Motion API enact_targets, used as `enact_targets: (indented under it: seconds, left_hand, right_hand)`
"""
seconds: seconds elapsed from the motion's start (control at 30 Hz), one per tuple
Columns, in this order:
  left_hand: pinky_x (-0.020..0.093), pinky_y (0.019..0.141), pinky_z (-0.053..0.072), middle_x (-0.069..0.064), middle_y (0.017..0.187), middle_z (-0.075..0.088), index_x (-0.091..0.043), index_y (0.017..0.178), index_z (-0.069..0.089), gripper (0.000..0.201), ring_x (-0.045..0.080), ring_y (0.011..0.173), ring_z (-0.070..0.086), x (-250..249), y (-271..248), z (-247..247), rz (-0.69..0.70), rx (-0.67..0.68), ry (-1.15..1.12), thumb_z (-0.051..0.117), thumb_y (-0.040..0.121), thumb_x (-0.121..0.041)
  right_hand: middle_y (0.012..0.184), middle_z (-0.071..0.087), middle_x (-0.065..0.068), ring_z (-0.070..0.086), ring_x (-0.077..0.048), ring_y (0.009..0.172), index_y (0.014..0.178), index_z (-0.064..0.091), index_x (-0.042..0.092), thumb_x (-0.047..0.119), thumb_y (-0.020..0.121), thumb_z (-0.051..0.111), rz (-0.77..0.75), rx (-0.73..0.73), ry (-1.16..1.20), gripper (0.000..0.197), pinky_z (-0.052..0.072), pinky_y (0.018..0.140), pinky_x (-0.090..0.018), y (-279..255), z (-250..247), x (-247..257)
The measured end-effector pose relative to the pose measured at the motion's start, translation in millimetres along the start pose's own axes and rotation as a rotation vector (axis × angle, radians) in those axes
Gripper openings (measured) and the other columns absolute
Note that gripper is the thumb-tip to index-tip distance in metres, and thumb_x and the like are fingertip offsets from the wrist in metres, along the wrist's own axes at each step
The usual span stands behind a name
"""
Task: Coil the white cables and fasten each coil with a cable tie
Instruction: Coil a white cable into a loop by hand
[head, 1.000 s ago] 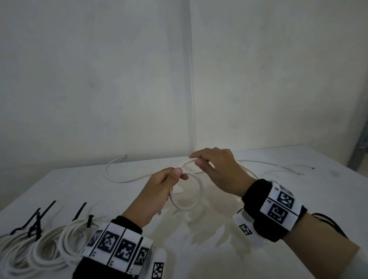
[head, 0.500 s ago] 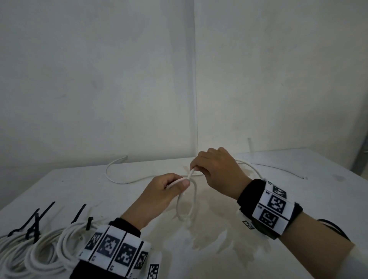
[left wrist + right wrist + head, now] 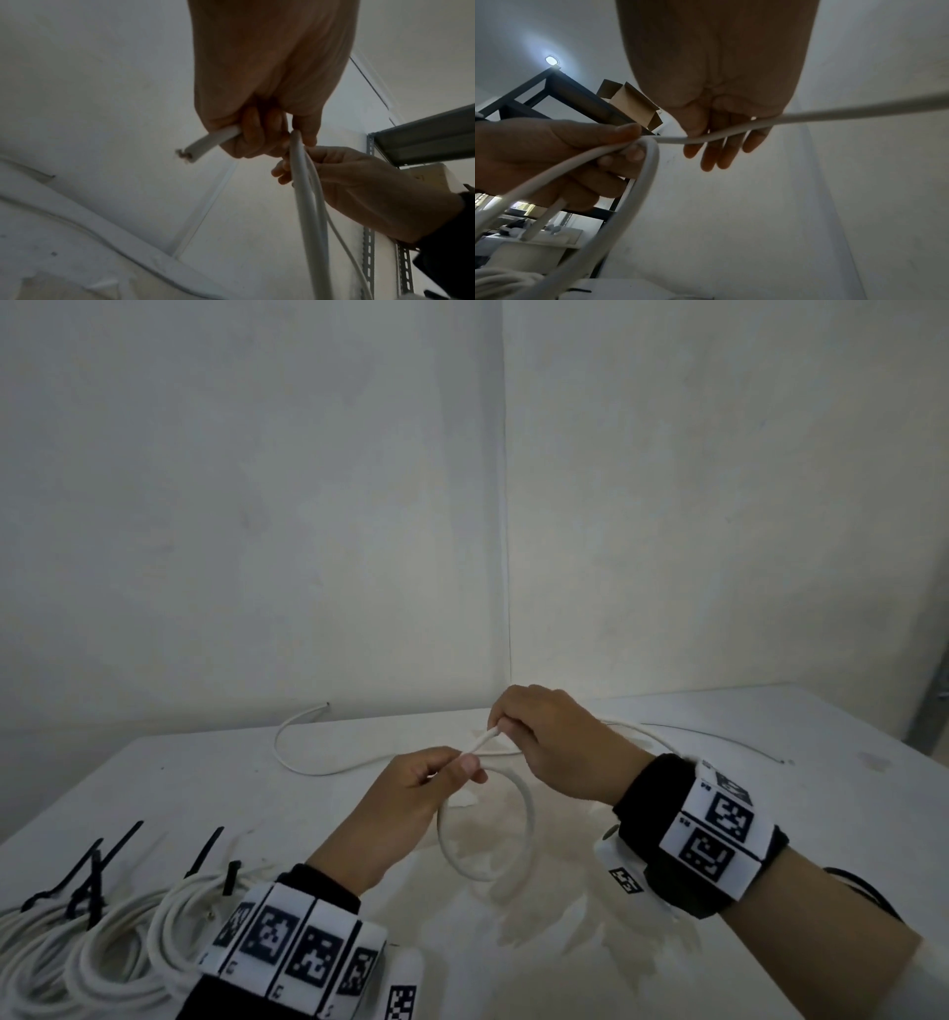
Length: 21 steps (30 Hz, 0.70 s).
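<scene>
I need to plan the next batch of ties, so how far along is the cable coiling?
Done: several coils with black ties lie at the table's near left. In hand: the left hand pinches a first loop of the cable while the right hand feeds more. Left: the long run behind is uncoiled, then its tie.

A white table (image 3: pixel 770 742) stands against white walls (image 3: pixel 257 505); a dark metal shelf (image 3: pixel 559 85) holds a brown cardboard box (image 3: pixel 631 105); a small light (image 3: pixel 552 60) glows above it.
</scene>
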State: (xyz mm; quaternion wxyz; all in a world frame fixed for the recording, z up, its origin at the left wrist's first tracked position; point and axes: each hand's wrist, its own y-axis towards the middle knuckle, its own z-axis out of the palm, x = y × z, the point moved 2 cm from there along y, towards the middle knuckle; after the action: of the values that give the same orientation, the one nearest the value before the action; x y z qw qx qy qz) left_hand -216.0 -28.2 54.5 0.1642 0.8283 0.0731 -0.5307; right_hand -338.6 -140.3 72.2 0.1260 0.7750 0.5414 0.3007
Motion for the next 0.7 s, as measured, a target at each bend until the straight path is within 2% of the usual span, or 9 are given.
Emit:
enact_targets:
  seconds: [0.1,0.17,0.23,0.27,0.33,0.4,0.47,0.57,0.7]
  left_hand:
    - [0.021,0.053,0.028,-0.016,0.04,0.045,-0.018,0.08,0.067,0.026,-0.004,0.041,0.041,-0.8,0.1,-5.6,-0.017,-0.028,-0.027,0.047,0.093,-0.03]
    - [0.023,0.056,0.029,-0.017,0.04,0.046,-0.019,0.08,0.067,0.026,-0.003,0.041,0.04,-2.1,0.0,-4.6,-0.02,-0.007,-0.024,0.047,0.093,-0.03]
    - [0.023,0.058,0.03,-0.015,0.041,0.043,-0.018,0.079,0.068,0.028,-0.001,0.041,0.037,-1.8,-0.7,-1.6,-0.021,0.013,-0.033,0.048,0.091,-0.034]
    - [0.024,0.059,0.03,-0.015,0.042,0.041,-0.018,0.079,0.07,0.029,0.0,0.043,0.035,-0.8,-0.4,-1.2,-0.026,0.014,-0.037,0.049,0.089,-0.037]
    - [0.026,0.057,0.029,-0.015,0.045,0.037,-0.02,0.082,0.071,0.03,0.001,0.045,0.033,2.0,0.8,-1.4,-0.047,0.014,-0.034,0.049,0.09,-0.038]
    - [0.026,0.055,0.028,-0.015,0.045,0.038,-0.022,0.084,0.072,0.027,0.001,0.044,0.034,4.5,0.7,-1.6,-0.06,0.027,-0.041,0.052,0.091,-0.039]
    - [0.026,0.054,0.028,-0.017,0.045,0.041,-0.025,0.084,0.072,0.027,0.0,0.044,0.035,5.7,0.5,-1.1,-0.064,0.034,-0.041,0.055,0.086,-0.046]
    - [0.025,0.056,0.03,-0.018,0.045,0.044,-0.023,0.085,0.071,0.025,-0.001,0.044,0.038,5.8,1.7,1.2,-0.066,0.028,-0.04,0.052,0.091,-0.037]
    - [0.022,0.057,0.031,-0.019,0.043,0.047,-0.014,0.084,0.071,0.026,-0.005,0.044,0.042,3.9,0.8,2.7,-0.044,-0.005,-0.06,0.051,0.091,-0.03]
  right_hand:
    - [0.094,0.058,0.008,0.046,0.004,0.078,0.117,0.059,0.017,0.021,0.097,0.043,0.034,0.104,0.181,0.026,0.033,0.075,-0.01,-7.8,5.6,4.6]
    - [0.088,0.058,0.009,0.049,0.0,0.076,0.108,0.061,0.02,0.027,0.096,0.044,0.065,0.099,0.218,0.022,0.039,0.075,-0.021,-11.4,9.2,3.8]
    - [0.087,0.061,0.006,0.055,-0.012,0.082,0.098,0.063,0.016,0.025,0.096,0.047,0.114,0.068,0.23,0.019,0.043,0.079,-0.034,-10.2,7.3,1.1]
    - [0.087,0.06,0.01,0.057,-0.014,0.088,0.097,0.063,0.014,0.023,0.095,0.048,0.134,0.068,0.24,0.018,0.044,0.083,-0.035,-8.8,6.2,0.6]
    - [0.082,0.059,0.018,0.06,-0.012,0.09,0.094,0.064,0.017,0.022,0.095,0.05,0.153,0.068,0.249,0.015,0.045,0.085,-0.033,-7.1,4.4,-1.1]
    - [0.073,0.059,0.019,0.057,-0.003,0.075,0.087,0.061,0.025,0.022,0.094,0.051,0.156,0.077,0.21,0.013,0.043,0.076,-0.028,-7.2,2.0,-3.3]
    - [0.066,0.058,0.017,0.051,-0.004,0.065,0.08,0.057,0.029,0.019,0.093,0.052,0.161,0.087,0.197,0.017,0.039,0.067,-0.024,-7.4,0.5,-4.0]
    - [0.069,0.06,0.014,0.054,-0.012,0.068,0.08,0.058,0.023,0.013,0.092,0.052,0.179,0.083,0.254,0.018,0.043,0.07,-0.028,-7.3,0.4,-4.9]
    - [0.078,0.062,0.013,0.051,0.0,0.065,0.088,0.062,0.02,0.016,0.095,0.049,0.188,0.128,0.313,0.015,0.039,0.065,-0.018,-11.0,0.5,-3.3]
